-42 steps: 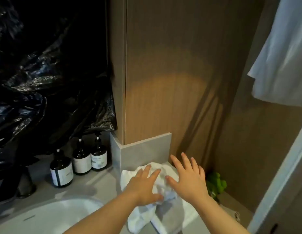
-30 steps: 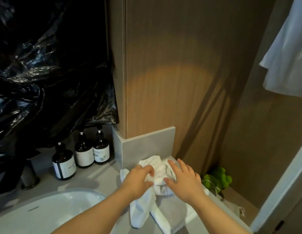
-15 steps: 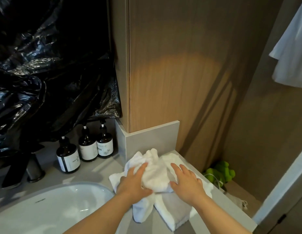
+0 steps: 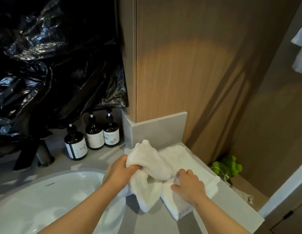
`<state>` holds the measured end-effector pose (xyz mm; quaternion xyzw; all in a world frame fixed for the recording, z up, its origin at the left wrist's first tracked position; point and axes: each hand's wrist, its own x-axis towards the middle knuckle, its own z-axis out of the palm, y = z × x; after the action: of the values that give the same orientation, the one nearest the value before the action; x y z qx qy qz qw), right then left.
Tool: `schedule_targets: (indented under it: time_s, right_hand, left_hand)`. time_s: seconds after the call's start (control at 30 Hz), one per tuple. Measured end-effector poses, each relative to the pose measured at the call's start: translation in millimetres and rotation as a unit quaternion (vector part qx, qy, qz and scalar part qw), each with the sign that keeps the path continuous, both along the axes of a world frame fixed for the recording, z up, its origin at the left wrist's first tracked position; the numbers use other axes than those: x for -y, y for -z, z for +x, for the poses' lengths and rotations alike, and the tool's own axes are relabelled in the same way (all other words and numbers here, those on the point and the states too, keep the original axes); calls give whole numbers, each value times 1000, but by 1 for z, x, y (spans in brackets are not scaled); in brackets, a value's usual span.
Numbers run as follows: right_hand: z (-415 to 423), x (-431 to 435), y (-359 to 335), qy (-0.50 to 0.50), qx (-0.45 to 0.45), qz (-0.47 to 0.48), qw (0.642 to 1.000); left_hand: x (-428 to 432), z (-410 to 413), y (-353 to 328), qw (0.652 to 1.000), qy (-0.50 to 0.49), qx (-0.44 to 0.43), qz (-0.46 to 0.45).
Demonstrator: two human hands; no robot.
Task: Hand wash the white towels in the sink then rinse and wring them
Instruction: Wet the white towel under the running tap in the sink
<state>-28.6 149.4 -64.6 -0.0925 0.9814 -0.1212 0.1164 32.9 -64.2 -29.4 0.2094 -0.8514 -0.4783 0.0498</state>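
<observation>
A bunched white towel [image 4: 146, 168] is lifted off the grey counter [image 4: 222, 205], and my left hand [image 4: 120, 171] grips it near the sink's right rim. Under it lies a folded white towel [image 4: 190, 162] along the counter's right part. My right hand [image 4: 189, 184] rests on the folded towel with its fingers curled down into the cloth where the two towels meet; I cannot see whether it pinches anything. The white sink [image 4: 45, 200] fills the lower left, and its basin looks bare.
Three dark pump bottles [image 4: 92, 137] stand at the back of the counter. A dark tap [image 4: 43, 154] stands left of them under black plastic sheeting [image 4: 45, 65]. A wood panel rises behind the towels. A green toy [image 4: 228, 166] lies beyond the counter's right edge.
My left hand has closed on the top towel and pulled it up and left toward the sink. My right hand went from flat fingers to curled ones on the folded towel.
</observation>
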Motion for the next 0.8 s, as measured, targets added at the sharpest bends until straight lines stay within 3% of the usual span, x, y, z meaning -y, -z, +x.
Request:
schedule_targets:
  time_s: [0.17, 0.4, 0.47, 0.53, 0.63, 0.7, 0.8]
  right_hand:
    - [9, 5, 2, -17, -55, -23, 998]
    - [20, 10, -8, -4, -115, 25, 993]
    - [26, 16, -19, 2, -120, -23, 993]
    - [32, 29, -32, -18, -89, -134, 987]
    - [45, 59, -49, -56, 95, -367, 924]
    - [55, 79, -55, -90, 131, -395, 905]
    - [67, 108, -63, -102, 63, -379, 918]
  left_hand:
    - [8, 15, -5, 999, -29, -1, 44]
    - [15, 32, -9, 991, -50, -19, 123]
    - [16, 34, -11, 986, -60, -23, 154]
    - [19, 35, -15, 978, -70, -31, 196]
    - [25, 41, -21, 974, -68, -33, 214]
    - [29, 49, -26, 974, -72, -39, 213]
    - [47, 69, -33, 981, -86, -49, 166]
